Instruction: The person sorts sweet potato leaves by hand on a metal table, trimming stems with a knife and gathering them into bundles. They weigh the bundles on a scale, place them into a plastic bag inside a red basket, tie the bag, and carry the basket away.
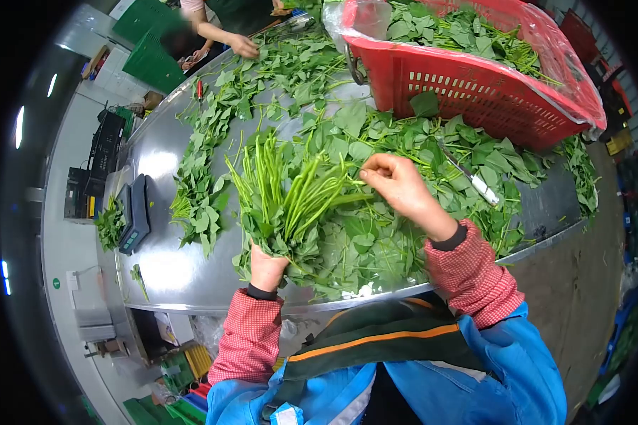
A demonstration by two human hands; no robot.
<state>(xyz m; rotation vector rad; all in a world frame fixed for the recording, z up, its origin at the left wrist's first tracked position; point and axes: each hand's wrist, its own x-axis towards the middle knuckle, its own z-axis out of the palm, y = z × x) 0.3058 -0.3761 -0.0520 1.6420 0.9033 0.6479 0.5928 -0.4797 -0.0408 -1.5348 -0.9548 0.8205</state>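
My left hand (266, 269) is wrapped around the leafy lower part of a bunch of leafy greens (290, 191). The bunch stands with its pale green cut stems fanned upward, and its leaves hide most of my fingers. To the right, my right hand (402, 190) is closed in a pinch at the outer stem tips of the bunch. Whether a stem is between those fingertips, I cannot make out. Loose leafy greens (361, 244) lie spread on the metal table under and around both hands. A knife (482, 188) with a white handle rests on the greens right of my right hand.
A red plastic crate (468, 92), lined with clear film and filled with greens, stands at the back right. At the left edge is a dark scale (136, 212). Across the metal table (159, 269), another person's hand (244, 47) reaches into greens. A red-handled tool (199, 90) lies nearby.
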